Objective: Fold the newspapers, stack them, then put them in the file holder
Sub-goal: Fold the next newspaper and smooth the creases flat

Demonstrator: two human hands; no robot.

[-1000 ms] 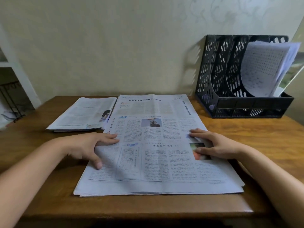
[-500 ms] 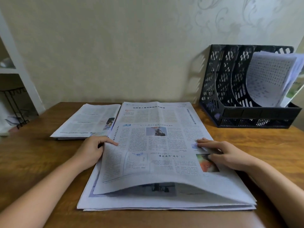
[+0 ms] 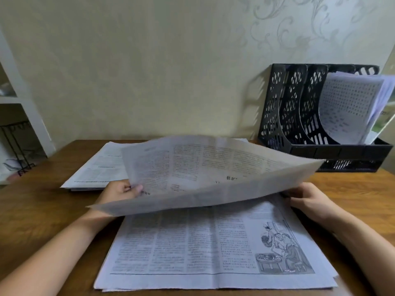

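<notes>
Once flat a second ago: top sheet [image 3: 213, 167] lifted away from the newspaper [image 3: 213, 242].
Left hand [image 3: 121, 190]: pinched on sheet.
Right hand [image 3: 310, 199]: grip cannot be told.
Fold: begun.

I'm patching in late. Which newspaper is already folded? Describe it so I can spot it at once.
Start at the wooden table, far left side. The folded newspaper lies flat there, behind the left hand. Unlike the open newspaper in front, it is smaller, closed, and no hand touches it.

2 newspapers [image 3: 213, 242], 1 file holder [image 3: 299, 146] w/ 4 slots, 2 hands [image 3: 121, 192]
</notes>
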